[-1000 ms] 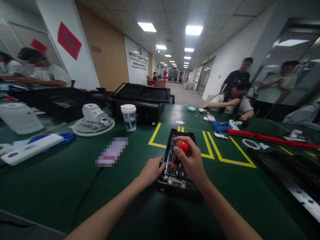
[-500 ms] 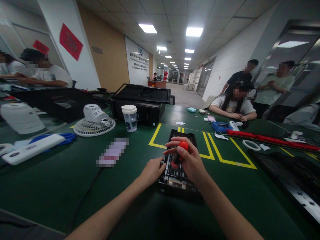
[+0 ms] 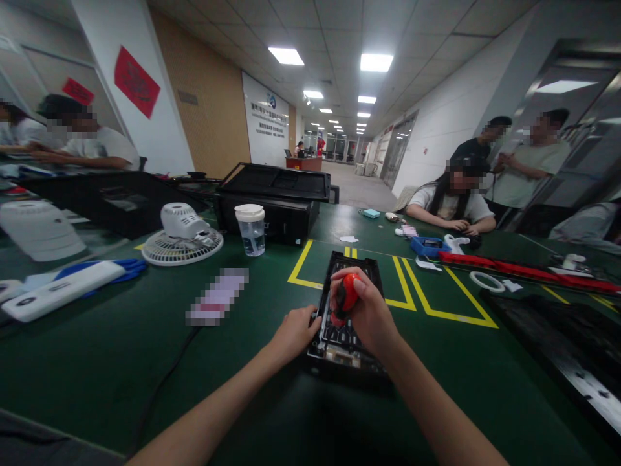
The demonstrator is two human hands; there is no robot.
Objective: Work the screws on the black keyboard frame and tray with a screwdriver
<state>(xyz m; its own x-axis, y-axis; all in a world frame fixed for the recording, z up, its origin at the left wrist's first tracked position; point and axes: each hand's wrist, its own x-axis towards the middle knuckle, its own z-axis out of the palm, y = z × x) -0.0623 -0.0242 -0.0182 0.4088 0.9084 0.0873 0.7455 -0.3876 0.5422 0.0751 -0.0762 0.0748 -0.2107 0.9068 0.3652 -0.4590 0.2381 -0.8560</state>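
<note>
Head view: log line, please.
left hand: touching black unit | right hand: gripping red-black tool over unit | unit: on green table, insides exposed

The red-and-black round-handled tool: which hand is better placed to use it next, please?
Right hand, likely: it grips the tool over the black rectangular casing, whose edge the left hand touches.

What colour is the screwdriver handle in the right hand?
The screwdriver handle is red and black, best seen in the head view.
</note>
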